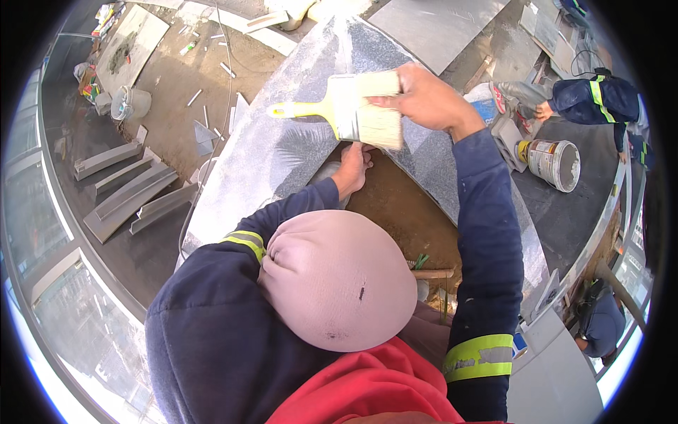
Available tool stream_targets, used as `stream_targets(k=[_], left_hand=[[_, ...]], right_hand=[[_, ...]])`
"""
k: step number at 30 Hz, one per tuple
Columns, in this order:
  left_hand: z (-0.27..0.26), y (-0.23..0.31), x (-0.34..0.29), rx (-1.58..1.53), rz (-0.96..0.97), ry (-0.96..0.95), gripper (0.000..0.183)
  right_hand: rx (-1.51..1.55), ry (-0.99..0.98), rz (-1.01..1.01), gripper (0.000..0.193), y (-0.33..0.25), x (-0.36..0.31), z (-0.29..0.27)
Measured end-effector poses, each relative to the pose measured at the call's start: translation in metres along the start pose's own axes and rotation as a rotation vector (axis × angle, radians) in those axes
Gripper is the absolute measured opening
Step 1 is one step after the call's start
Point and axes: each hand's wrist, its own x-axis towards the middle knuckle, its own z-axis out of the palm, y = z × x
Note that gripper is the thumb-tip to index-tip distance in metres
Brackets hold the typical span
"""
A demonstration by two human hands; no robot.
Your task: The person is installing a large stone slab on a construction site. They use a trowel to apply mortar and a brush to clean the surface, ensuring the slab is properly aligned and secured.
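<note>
Plainly, the right hand (434,99) was clamped on the bristles of a wide brush (345,109), held over the grey stone slab (261,148) with its yellow handle pointing left. Apart from it, the left hand (353,169) curled just below the brush; whether it gripped anything, I could not tell.

A brush (346,109) is hanging above a stone slab (261,166), the right hand (436,102) sitting at its right end and the left hand (352,171) on its near side, while strips (131,201) and a bucket (138,103) are sitting left of the slab and a second bucket (545,162) right.
</note>
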Motion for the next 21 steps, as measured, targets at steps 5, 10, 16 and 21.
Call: stream_targets(k=[5,10,16,21], left_hand=[[-0.022,-0.008,0.002,-0.168,-0.022,-0.135,0.035],[0.008,0.024,-0.024,-0.088,-0.103,-0.032,0.05],[0.002,0.017,-0.012,-0.021,-0.035,-0.04,0.073],[0.007,0.023,-0.016,-0.022,-0.022,-0.023,0.083]], right_hand=[[-0.244,-0.277,0.016,0.043,-0.002,0.078,0.14],[-0.302,0.517,-0.08,0.045,0.032,0.056,0.129],[-0.678,0.486,0.077,0.038,0.084,-0.07,-0.029],[-0.959,0.55,0.224,0.037,0.123,-0.212,-0.078]])
